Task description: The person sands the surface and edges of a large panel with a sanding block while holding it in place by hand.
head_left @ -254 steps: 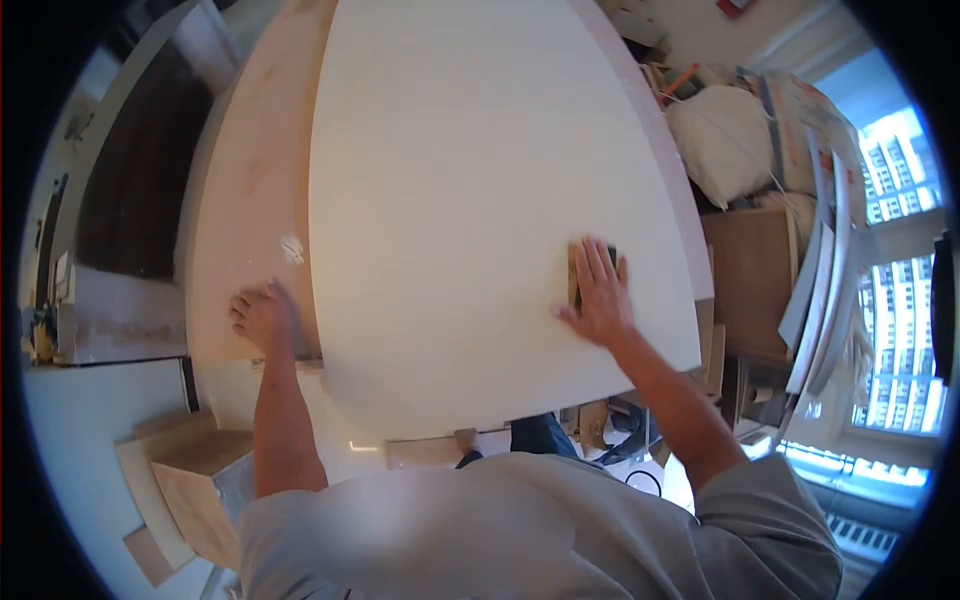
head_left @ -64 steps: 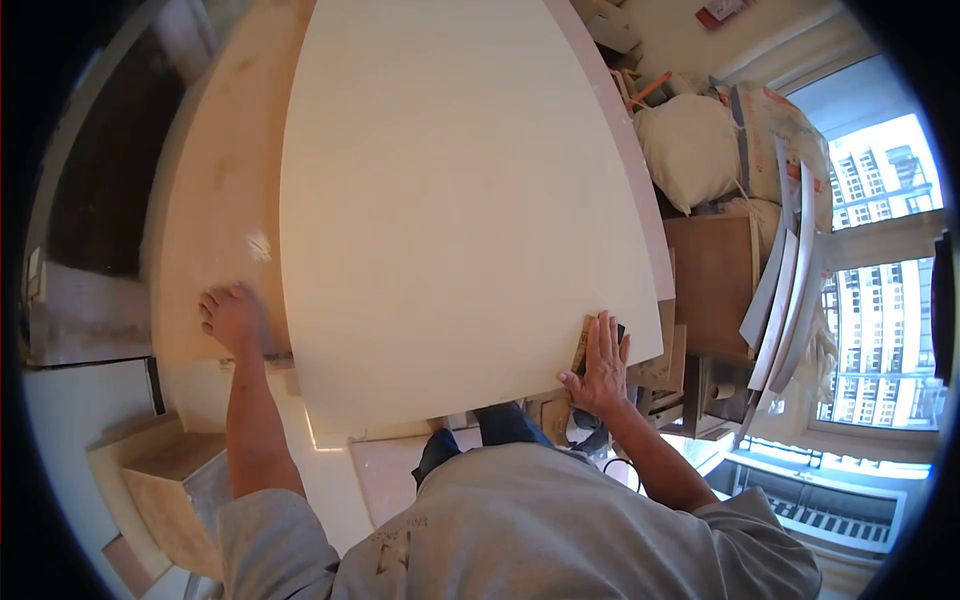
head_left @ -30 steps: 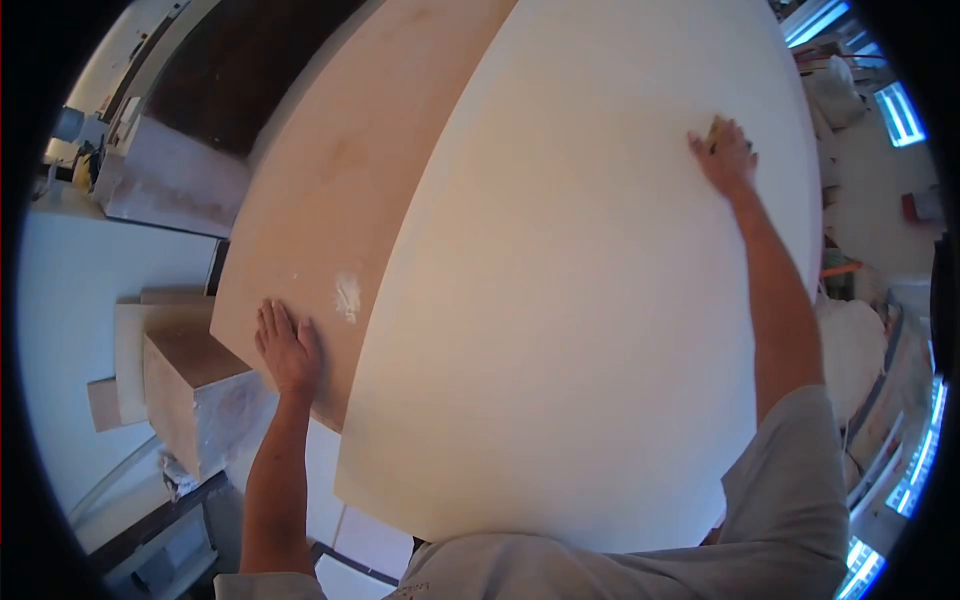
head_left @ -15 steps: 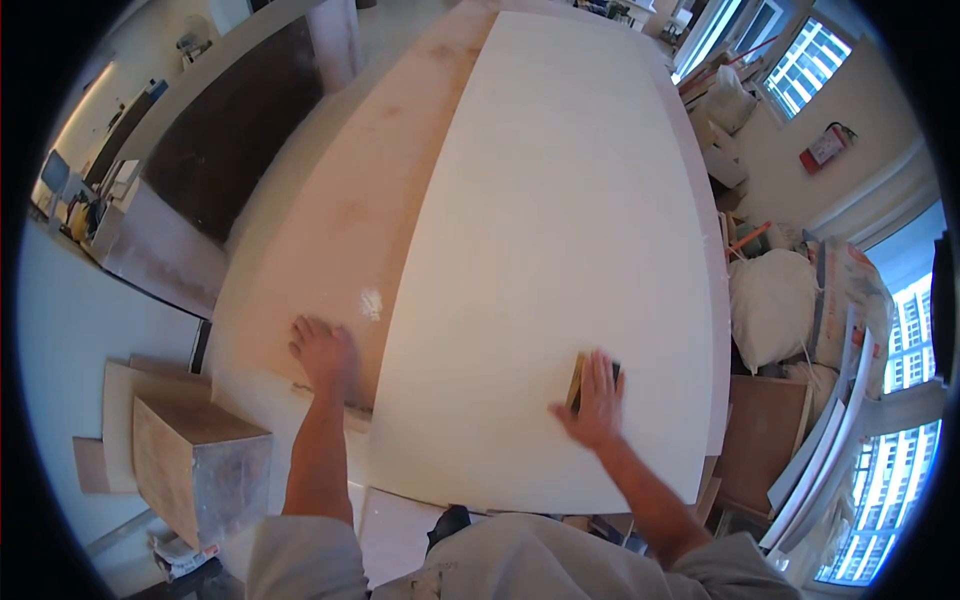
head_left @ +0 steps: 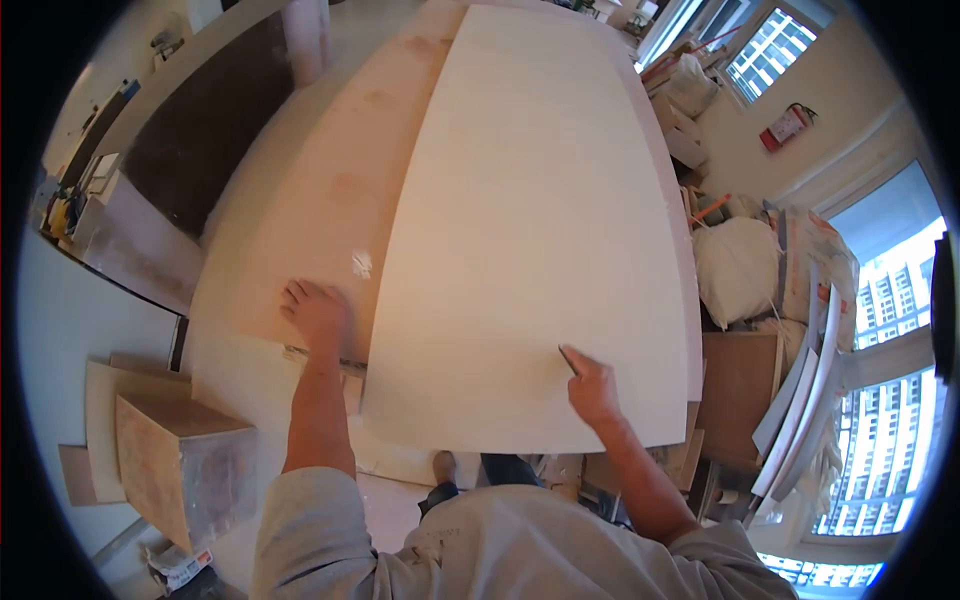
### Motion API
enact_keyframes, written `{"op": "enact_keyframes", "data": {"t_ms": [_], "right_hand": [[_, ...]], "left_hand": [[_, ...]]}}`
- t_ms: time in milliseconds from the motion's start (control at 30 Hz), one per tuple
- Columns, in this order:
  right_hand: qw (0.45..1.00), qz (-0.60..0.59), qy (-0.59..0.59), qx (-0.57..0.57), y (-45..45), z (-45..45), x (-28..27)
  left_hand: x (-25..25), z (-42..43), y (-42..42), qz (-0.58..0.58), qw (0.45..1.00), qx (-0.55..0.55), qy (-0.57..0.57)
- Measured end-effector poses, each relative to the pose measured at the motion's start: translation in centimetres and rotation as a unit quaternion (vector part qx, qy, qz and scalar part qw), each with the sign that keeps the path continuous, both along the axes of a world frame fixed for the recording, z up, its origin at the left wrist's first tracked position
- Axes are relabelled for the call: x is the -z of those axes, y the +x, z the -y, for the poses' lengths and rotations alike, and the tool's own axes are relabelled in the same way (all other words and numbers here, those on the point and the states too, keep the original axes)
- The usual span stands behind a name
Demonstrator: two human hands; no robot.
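A long white panel [head_left: 530,220] lies on a larger pinkish-brown work surface [head_left: 330,210]. My right hand [head_left: 594,390] is closed around what looks like the sanding block [head_left: 569,360], over the near right part of the panel. Only a thin dark edge of the block shows; the rest is hidden by my fingers. My left hand [head_left: 318,312] rests on the brown surface left of the panel, its fingers spread and nothing visible in them.
A box-shaped wooden piece [head_left: 185,450] stands on the floor at the left. Along the right side are a stuffed white sack [head_left: 738,270], a brown board [head_left: 740,400] and leaning white strips [head_left: 800,400]. A fire extinguisher [head_left: 785,128] hangs on the wall.
My right hand has turned from lying flat on the block to gripping it, with the block now edge-on. The view has shifted; my left hand stays on the brown surface.
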State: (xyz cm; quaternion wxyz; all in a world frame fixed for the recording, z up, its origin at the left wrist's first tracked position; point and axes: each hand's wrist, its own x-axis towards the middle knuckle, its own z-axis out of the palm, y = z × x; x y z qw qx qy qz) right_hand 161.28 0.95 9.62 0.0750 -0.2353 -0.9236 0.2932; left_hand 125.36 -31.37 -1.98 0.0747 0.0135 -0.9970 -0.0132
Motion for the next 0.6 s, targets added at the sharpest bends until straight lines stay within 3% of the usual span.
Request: {"op": "enact_keyframes", "data": {"t_ms": [33, 100, 167, 267, 367, 467, 533, 600], "right_hand": [[0.998, -0.053, -0.019, 0.017, -0.4, -0.8, -0.4], [0.976, -0.115, -0.174, 0.069, -0.9, -3.0, -1.6], [0.921, -0.180, -0.320, 0.131, -0.9, -5.4, -2.4], [0.918, -0.140, -0.321, 0.186, -0.4, -9.1, -1.4], [0.972, -0.061, 0.029, 0.227, 0.5, -9.9, -0.7], [0.964, -0.116, 0.230, 0.069, -1.6, -7.9, 1.0], [0.947, -0.044, 0.306, -0.082, -3.1, -6.4, 2.4], [0.905, 0.209, 0.318, -0.188, -5.4, -4.7, 3.6]], "left_hand": [[-0.3, 0.1, 0.1, -0.008, 1.000, 0.003, -0.001], [-0.5, 0.2, 0.0, -0.012, 1.000, 0.007, 0.006], [0.3, 0.5, -0.1, -0.023, 1.000, 0.010, -0.002], [1.9, 0.5, -0.6, -0.047, 0.999, 0.010, -0.021], [1.4, 0.5, -0.7, -0.030, 0.999, 0.006, -0.017], [0.7, 0.9, -0.4, 0.020, 1.000, 0.000, -0.009], [0.8, 0.6, -0.9, 0.035, 0.999, -0.011, -0.015], [0.8, 0.4, -1.5, 0.066, 0.998, -0.022, -0.012]]}}
